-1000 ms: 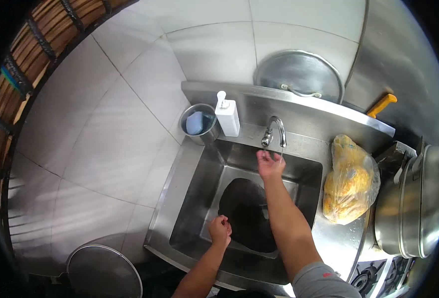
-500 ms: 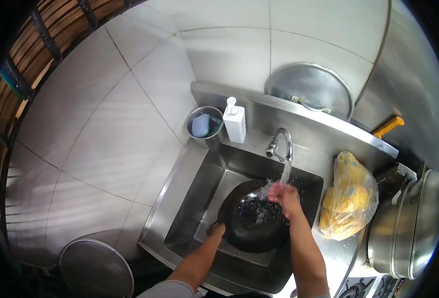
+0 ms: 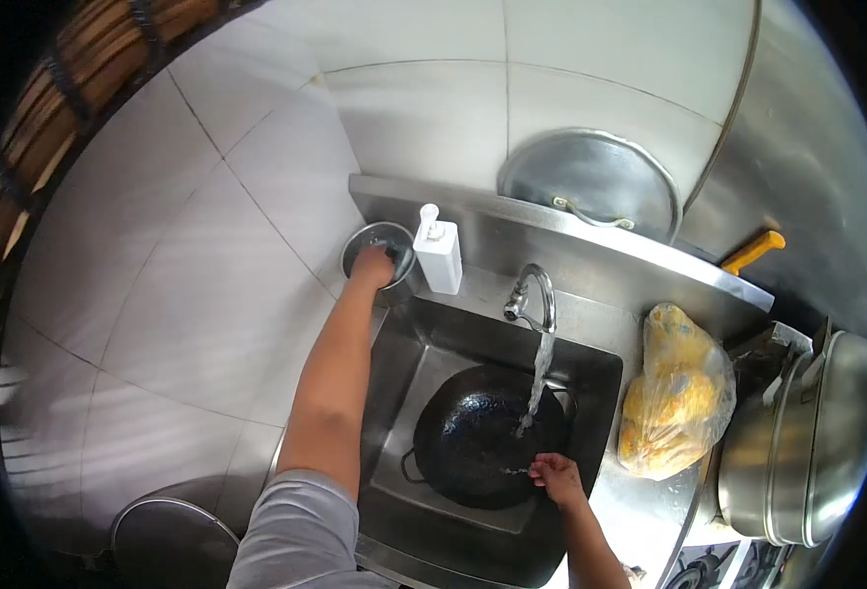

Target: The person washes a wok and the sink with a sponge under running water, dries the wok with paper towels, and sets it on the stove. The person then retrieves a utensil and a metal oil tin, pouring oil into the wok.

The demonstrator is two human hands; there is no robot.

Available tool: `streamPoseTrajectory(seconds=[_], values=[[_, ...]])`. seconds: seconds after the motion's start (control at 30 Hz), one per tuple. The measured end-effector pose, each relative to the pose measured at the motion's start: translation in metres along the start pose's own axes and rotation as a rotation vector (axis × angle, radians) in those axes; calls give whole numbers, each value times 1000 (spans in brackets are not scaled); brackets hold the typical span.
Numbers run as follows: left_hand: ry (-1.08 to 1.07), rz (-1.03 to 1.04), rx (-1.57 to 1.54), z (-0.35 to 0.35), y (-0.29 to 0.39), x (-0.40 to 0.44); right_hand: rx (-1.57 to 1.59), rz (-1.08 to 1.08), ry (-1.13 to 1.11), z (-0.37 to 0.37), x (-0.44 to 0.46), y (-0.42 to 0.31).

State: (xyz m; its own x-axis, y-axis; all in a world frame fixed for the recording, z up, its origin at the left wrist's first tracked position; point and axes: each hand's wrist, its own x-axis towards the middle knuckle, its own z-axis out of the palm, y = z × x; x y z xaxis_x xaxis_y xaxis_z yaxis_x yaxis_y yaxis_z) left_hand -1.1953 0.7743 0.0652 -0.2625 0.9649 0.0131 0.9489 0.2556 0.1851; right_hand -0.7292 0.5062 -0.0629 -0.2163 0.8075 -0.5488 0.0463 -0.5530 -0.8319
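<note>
My left hand (image 3: 372, 265) reaches down into the metal cup (image 3: 352, 257) at the sink's back left corner; its fingers are hidden inside. A blue sponge that stood in this cup is now covered by the hand. In the sink lies a black wok (image 3: 472, 442) with a loop handle on its left side. Water (image 3: 541, 373) runs from the curved faucet (image 3: 545, 294) into it. At the wok's lower right edge, my right hand (image 3: 557, 478) has its fingers pinched together. A small shiny bit shows at the fingertips, too small to name; it may be water.
A white pump bottle (image 3: 440, 263) stands beside the cup. Behind the steel sink (image 3: 394, 393) leans a round lid (image 3: 590, 182). A bag of yellow food (image 3: 679, 398) lies on the right counter, next to large steel pots (image 3: 796, 442). An orange handle (image 3: 753, 252) sticks up behind.
My left hand has left the wok's left side and gone up into the metal cup. My right hand has moved out of the running water, down to the wok's lower right edge.
</note>
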Motion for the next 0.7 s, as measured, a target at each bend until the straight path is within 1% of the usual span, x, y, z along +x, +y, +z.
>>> streamPoseTrajectory(seconds=[0.03, 0.07, 0.1, 0.13, 0.17, 0.23, 0.27, 0.33, 0.37, 0.43, 0.47, 0.53, 0.57, 0.63, 0.67, 0.7], values=[[12, 75, 64, 11, -9, 5, 22, 24, 41, -6, -3, 3], [5, 78, 64, 22, -19, 14, 43, 47, 81, -12, -4, 6], [-72, 56, 87, 31, -29, 24, 45, 52, 83, -19, -3, 12], [-149, 32, 111, 27, -27, 23, 55, 46, 100, -24, -3, 15], [-154, 28, 116, 25, -27, 20, 65, 41, 114, -25, -2, 20], [-57, -5, -37, 16, -22, 14, 45, 65, 115, -26, -1, 20], [-56, -5, -37, 10, -20, 12, 24, 82, 121, -26, -1, 18], [28, -106, 170, -2, -15, 9, 18, 63, 109, -26, 0, 18], [28, -109, 172, -13, -17, 6, 12, 47, 97, -25, -1, 17], [301, -137, -157, -40, -23, -2, -3, 30, 74, -19, -6, 7], [301, -141, -153, -56, -20, -12, -18, 17, 49, -13, -9, 1], [579, -68, -360, -91, -12, -35, 12, 20, 11, 3, -9, -10], [579, -68, -356, -98, -11, -48, 45, 22, -17, 13, -7, -17], [535, -102, -697, -93, -6, -86, 98, -5, -91, 41, 0, -32], [380, -160, -1081, -78, 2, -106, -28, -55, -154, 53, 9, -39], [190, -248, -1454, -51, 12, -134, -4, -83, -196, 68, 20, -44]])
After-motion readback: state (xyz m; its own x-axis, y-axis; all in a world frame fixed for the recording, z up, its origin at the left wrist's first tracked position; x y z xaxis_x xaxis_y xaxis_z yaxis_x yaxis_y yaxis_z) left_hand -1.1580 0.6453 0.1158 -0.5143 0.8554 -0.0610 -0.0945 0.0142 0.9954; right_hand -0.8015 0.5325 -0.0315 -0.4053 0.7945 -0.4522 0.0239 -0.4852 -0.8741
